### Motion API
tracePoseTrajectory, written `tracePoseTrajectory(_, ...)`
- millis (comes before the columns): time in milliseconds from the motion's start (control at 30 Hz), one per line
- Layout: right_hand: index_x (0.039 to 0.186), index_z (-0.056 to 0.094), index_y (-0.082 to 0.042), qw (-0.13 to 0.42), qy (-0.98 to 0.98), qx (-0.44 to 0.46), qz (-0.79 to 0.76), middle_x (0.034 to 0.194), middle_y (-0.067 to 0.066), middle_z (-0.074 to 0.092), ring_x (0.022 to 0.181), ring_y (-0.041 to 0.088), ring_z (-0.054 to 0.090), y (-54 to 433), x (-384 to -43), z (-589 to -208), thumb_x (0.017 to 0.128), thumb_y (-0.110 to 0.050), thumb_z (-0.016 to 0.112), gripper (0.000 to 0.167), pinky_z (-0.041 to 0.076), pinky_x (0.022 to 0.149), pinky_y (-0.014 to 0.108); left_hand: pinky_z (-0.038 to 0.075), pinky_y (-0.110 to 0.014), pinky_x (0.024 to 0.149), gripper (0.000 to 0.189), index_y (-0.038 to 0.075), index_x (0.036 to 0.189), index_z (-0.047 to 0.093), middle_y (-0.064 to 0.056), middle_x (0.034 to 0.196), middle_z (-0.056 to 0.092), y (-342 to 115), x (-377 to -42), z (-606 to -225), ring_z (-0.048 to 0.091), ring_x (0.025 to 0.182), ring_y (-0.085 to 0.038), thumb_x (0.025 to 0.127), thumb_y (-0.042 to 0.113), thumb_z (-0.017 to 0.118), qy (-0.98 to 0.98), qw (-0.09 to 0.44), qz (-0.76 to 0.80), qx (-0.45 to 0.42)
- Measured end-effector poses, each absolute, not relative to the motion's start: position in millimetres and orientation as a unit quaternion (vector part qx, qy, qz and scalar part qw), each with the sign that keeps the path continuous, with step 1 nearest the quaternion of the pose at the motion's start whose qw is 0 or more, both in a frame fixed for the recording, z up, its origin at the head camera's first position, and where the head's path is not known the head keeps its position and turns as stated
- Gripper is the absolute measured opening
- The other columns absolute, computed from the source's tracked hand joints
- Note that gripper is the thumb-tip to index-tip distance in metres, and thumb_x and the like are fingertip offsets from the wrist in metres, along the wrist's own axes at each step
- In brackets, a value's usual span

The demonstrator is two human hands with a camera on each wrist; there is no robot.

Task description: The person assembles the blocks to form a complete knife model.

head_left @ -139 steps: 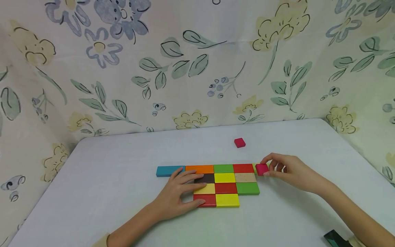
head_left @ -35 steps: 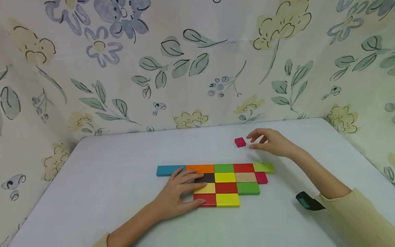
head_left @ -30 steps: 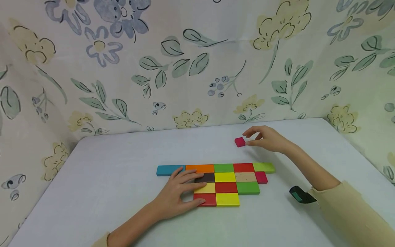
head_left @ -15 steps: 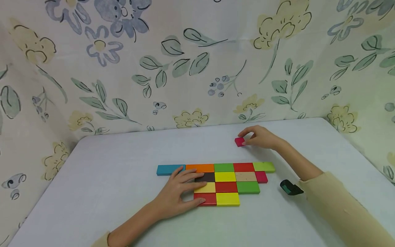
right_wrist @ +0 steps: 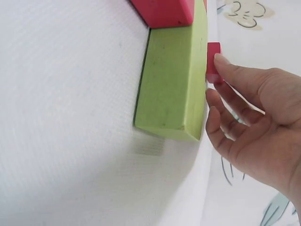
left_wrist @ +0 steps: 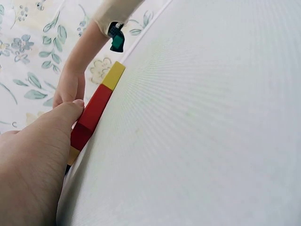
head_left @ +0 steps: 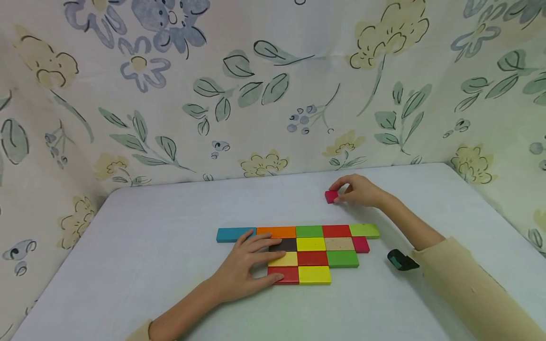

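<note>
In the head view my left hand (head_left: 245,270) rests on the left part of a flat patchwork of coloured blocks, fingers spread. Its fingertips touch the black block (head_left: 283,245), the pale yellow block (head_left: 289,259) and the lower red block (head_left: 287,275). Behind the rows, my right hand (head_left: 358,190) pinches a small pink block (head_left: 330,196) between thumb and fingers. The right wrist view also shows that pink block (right_wrist: 213,61) at the fingertips. Another pink block (head_left: 361,244) ends the second row, under the lime green block (head_left: 365,230).
The blocks stand in stepped rows on a white table (head_left: 162,208). A blue block (head_left: 233,235) and an orange block (head_left: 276,232) form the top row's left end. Floral cloth (head_left: 273,132) hangs behind. A dark device (head_left: 401,260) sits at the right sleeve.
The first pink block went from my right hand into the second row's right end. That hand then moved back to the other pink block and took hold of it. My left hand stayed put.
</note>
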State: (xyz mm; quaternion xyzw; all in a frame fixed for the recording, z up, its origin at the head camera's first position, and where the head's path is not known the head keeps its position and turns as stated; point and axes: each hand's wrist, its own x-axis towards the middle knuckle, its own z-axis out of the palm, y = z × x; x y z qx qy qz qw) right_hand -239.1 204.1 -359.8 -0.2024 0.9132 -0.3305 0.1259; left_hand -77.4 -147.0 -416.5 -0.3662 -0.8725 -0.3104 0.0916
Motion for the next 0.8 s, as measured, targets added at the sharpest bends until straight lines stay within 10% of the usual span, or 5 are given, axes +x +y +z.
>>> tracePoseTrajectory(800, 0.125, 0.070, -0.001, 0.080, 0.907, -0.237, -0.338, 0.119, 0.015, 0.070, 0.095, 0.020, 0.063, 207.7, -166.5, -339.8, 0.092, -0.017, 0.082, 0.038, 0.057, 0.071, 0.025, 0.027, -0.072, 0.121, 0.044, 0.026, 0.132, 0.076, 0.006, 0.147, 0.064, -147.3, -77.0, -416.0, 0.053, 0.143, -0.024, 0.091, 0.041, 0.082, -0.876, 0.085, -0.307, -0.362)
